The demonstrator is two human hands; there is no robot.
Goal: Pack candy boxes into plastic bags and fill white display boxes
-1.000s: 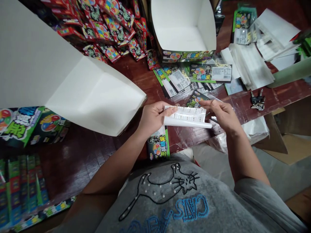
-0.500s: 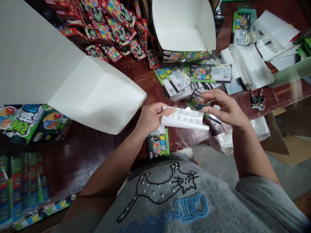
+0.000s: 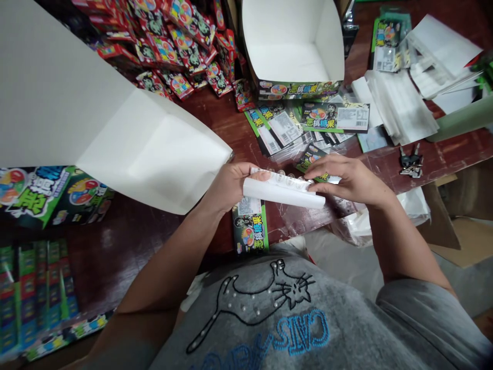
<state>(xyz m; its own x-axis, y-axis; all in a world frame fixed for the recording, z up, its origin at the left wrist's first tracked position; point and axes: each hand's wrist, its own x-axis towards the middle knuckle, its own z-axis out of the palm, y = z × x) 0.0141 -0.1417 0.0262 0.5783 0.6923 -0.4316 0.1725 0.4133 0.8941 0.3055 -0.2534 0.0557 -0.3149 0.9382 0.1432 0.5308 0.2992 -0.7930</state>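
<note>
My left hand [image 3: 231,189] grips a sheet of round clear stickers [image 3: 283,191], thumb on top. The sheet is curled over, so its white backing faces up along the near side and a row of stickers shows at the far edge. At the right end of the sheet, the fingertips of my right hand [image 3: 342,177] pinch at a sticker's edge; whether one is lifted is too small to tell. A black and green printed packet [image 3: 311,155] lies just beyond my right fingers. Another such packet [image 3: 250,231] lies below the sheet, at the table's near edge.
Open white-lined display boxes [image 3: 154,149] stand at left and at the back [image 3: 292,41]. Red candy packets [image 3: 181,46] pile up behind. More black packets [image 3: 335,117], white paper stacks [image 3: 400,105] and keys [image 3: 410,162] lie right. A cardboard box [image 3: 458,231] sits below the table edge.
My right hand has come down and left from above the sheet to its right end, and its fingers have closed there. The sheet has shifted slightly left and its backing is curled further over.
</note>
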